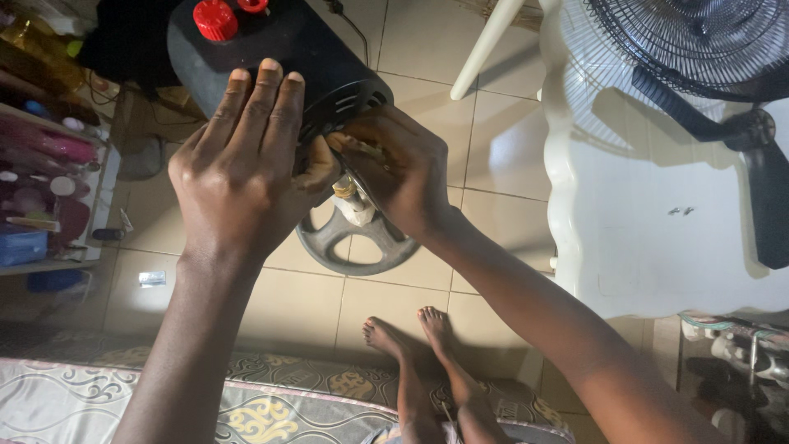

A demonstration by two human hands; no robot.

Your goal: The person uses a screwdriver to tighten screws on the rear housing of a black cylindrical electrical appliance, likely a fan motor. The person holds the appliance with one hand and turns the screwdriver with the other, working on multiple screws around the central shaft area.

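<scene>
— Above the tiled floor, from the head camera, what do the two hands have?

— A black cylindrical motor housing with a slotted end, held up over the person's bare feet. The left hand lies flat over its side, fingers spread and pressed on it, bracing rather than wrapped round. The right hand is curled at the slotted end, fingertips pinched narrow on a small slim tool or part; which one cannot be told.

— And the wheel?

— A grey spoked metal wheel sits on the shaft just below the hands, a pale wrapped bit beside it.

— How far along does it seem?

— By judgement, midway: the wheel is on, two red round caps are seated on top, yet the end is being worked at.

— Around it?

— A white table with a black wire-caged fan to the right, a cluttered shelf to the left, a patterned mattress edge below.
</scene>
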